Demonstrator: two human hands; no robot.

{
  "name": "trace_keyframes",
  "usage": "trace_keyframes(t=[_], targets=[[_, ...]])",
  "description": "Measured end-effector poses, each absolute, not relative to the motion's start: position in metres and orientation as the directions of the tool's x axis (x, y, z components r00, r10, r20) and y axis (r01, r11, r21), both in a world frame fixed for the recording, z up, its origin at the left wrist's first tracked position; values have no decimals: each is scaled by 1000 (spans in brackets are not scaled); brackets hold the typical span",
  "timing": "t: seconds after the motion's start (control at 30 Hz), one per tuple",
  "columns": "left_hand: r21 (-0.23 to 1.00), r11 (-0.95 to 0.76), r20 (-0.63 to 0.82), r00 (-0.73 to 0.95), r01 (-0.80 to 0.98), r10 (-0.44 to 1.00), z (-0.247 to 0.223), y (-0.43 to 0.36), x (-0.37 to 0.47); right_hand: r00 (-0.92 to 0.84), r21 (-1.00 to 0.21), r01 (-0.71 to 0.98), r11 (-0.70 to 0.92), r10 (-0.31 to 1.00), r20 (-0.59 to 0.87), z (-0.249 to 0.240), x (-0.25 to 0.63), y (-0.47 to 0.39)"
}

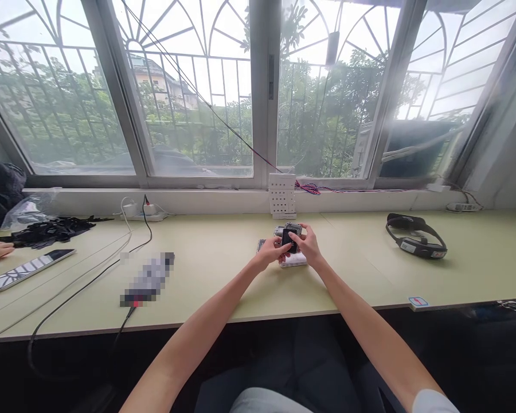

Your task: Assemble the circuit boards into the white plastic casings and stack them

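Smooth-faced device (285, 236), smooth matt tabletop (215, 269), glossy phone (30, 269), crinkled clear plastic bag (33, 206)

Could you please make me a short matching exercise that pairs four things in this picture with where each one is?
Things
1. small dark-faced device
2. black headband device
3. white perforated panel
4. white power strip

Places
A. upright at the window sill
B. towards the back left of the table
C. between the left hand and the right hand, held by their fingers
D. resting on the right side of the table

Right pairs: 1-C, 2-D, 3-A, 4-B
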State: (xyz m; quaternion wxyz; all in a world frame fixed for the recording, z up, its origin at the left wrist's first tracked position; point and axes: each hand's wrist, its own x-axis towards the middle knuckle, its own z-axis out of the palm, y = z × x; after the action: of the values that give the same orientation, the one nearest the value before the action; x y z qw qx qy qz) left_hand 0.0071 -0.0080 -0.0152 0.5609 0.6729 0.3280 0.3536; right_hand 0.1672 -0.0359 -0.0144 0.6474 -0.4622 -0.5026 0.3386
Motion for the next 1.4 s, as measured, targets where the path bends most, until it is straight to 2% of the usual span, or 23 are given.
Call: trace_keyframes(t=[0.67, 0.8, 1.0, 1.4], targets=[[992, -113, 76, 450, 57, 890, -9, -14, 10, 222, -951, -33, 306, 930, 292, -15, 168, -34], [993, -111, 77, 479, 42, 874, -9, -13, 8, 231, -953, -29, 303, 929, 288, -14, 167, -35], [989, -142, 138, 617, -43, 775, -10, -13, 4, 252, -958, -69, 279, 934, 254, -9, 166, -39], [984, -171, 162, 592, -42, 789, -8, -16, 5, 261, -959, -74, 275, 933, 247, -7, 166, -42]])
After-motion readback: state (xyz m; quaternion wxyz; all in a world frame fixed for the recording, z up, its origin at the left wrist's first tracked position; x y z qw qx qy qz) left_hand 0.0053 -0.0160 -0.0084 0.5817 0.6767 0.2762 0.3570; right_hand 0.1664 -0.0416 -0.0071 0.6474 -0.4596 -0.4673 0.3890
